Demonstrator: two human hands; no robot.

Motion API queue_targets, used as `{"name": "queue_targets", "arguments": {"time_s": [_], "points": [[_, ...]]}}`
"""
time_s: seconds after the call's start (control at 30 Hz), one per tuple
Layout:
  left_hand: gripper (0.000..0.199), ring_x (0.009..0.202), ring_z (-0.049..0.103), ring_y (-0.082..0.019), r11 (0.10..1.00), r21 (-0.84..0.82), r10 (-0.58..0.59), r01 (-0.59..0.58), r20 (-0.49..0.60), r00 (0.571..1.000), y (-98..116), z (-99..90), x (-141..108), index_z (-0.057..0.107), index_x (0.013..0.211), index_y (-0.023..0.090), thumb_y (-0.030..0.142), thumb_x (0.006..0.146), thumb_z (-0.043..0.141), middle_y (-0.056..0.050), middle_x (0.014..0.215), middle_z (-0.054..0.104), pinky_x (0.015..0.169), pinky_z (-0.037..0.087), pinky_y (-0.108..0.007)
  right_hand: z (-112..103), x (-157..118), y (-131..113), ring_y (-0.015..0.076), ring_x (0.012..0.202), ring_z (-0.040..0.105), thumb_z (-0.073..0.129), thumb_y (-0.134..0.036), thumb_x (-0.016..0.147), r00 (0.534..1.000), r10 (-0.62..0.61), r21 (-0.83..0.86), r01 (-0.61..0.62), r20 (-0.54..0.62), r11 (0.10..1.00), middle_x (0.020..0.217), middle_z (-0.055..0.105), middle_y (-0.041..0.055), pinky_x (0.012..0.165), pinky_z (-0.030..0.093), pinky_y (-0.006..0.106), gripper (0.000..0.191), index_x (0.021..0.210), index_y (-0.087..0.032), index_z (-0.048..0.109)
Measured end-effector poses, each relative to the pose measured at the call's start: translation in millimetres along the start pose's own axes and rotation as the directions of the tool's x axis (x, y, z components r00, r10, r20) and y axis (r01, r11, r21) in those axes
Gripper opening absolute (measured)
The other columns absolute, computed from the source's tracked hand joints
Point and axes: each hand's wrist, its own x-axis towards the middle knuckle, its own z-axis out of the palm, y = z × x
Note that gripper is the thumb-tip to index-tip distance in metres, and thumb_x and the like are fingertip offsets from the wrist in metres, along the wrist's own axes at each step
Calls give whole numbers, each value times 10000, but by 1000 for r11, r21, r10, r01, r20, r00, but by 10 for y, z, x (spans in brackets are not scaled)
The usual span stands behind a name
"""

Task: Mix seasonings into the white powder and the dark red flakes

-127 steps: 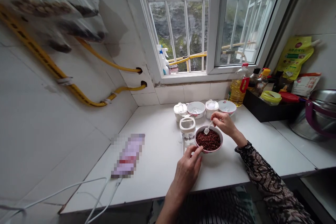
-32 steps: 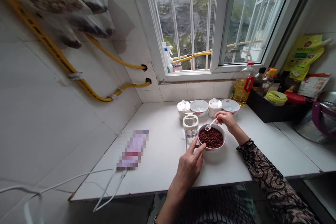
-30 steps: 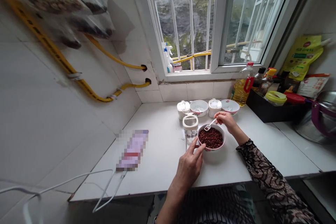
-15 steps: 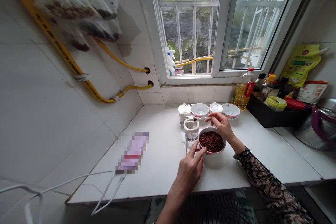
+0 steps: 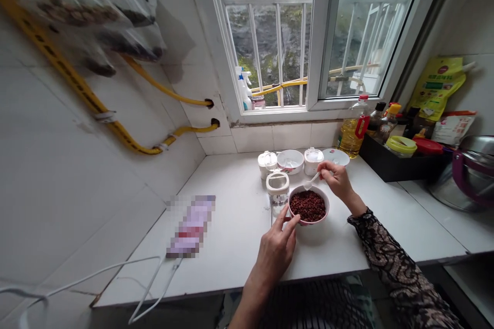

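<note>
A bowl (image 5: pixel 327 212) with a pink-patterned outside holds small dark red beans or peppercorn-like grains (image 5: pixel 307 206). My left hand (image 5: pixel 277 244) grips its left side, thumb and fingers at the rim. A small white spoon (image 5: pixel 313 179) is pinched in my right hand (image 5: pixel 336 181), its head just above the bowl's far edge; I see no grains on it. Left of the bowl, touching or nearly so, stands a clear jar (image 5: pixel 278 193) with a cream rim, its lid up and a few dark grains inside.
Behind are two lidded jars (image 5: pixel 267 164) (image 5: pixel 313 160), a white bowl (image 5: pixel 290 161) and another white dish (image 5: pixel 336 157). An oil bottle (image 5: pixel 353 133) and a black box (image 5: pixel 388 164) of condiments stand at right, beside a steel pot (image 5: pixel 459 185). A blurred purple object (image 5: pixel 192 226) with a white cable lies left.
The spoon has moved from over the clear jar's mouth, carrying something dark, to the bowl's far edge. My right hand has shifted right; my left hand stays on the bowl.
</note>
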Motion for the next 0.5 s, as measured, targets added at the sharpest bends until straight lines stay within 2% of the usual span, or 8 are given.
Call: {"name": "queue_targets", "arguments": {"time_s": [0.13, 0.2, 0.27, 0.33, 0.43, 0.5], "points": [[432, 1074, 680, -215, 1000, -2, -9, 9, 16, 1000, -2, 2, -11, 526, 1306, 219, 69, 907, 456, -174, 1446, 485, 838, 600, -326, 72, -7, 38, 170, 635, 568, 489, -138, 750, 986, -64, -133, 84, 151, 988, 630, 638, 13, 675, 434, 286, 160, 724, -201, 633], [436, 1066, 682, -211, 1000, -2, -11, 11, 23, 1000, 0, 4, -13, 526, 1308, 223, 69, 905, 461, -171, 1446, 485, 829, 602, -321, 144, -21, 48, 167, 628, 560, 489, -123, 730, 972, -50, -149, 85, 230, 985, 614, 645, 9, 675, 430, 281, 169, 710, -203, 636], [438, 1069, 679, -210, 1000, -4, -11, 11, 29, 1000, 1, 6, -12, 524, 1311, 223, 70, 906, 462, -172, 1446, 483, 819, 602, -316, 193, -30, 67, 154, 581, 550, 472, -122, 731, 968, 25, -108, 2, 251, 994, 564, 627, -6, 631, 427, 263, 178, 697, -201, 628], [438, 1071, 677, -207, 1000, -2, -11, 11, 30, 999, -1, 8, -13, 519, 1316, 225, 73, 910, 458, -171, 1447, 481, 805, 604, -308, 208, -27, 97, 138, 530, 543, 453, -132, 730, 964, 133, -26, -130, 231, 991, 527, 609, -18, 573, 420, 243, 181, 687, -196, 616], [438, 1063, 680, -202, 1000, -1, -10, 10, 24, 1000, -8, 12, -18, 515, 1322, 230, 77, 916, 454, -169, 1451, 478, 796, 605, -301, 198, -7, 145, 127, 474, 526, 443, -150, 699, 931, 293, 91, -318, 218, 944, 486, 585, -30, 504, 403, 225, 166, 662, -193, 599], [439, 1077, 675, -209, 1000, -2, -11, 11, 22, 1000, -10, 13, -22, 518, 1322, 228, 76, 914, 456, -169, 1453, 476, 806, 603, -306, 198, 3, 164, 124, 457, 516, 448, -160, 676, 909, 350, 127, -384, 227, 915, 470, 576, -34, 483, 393, 220, 154, 645, -193, 595]]}}
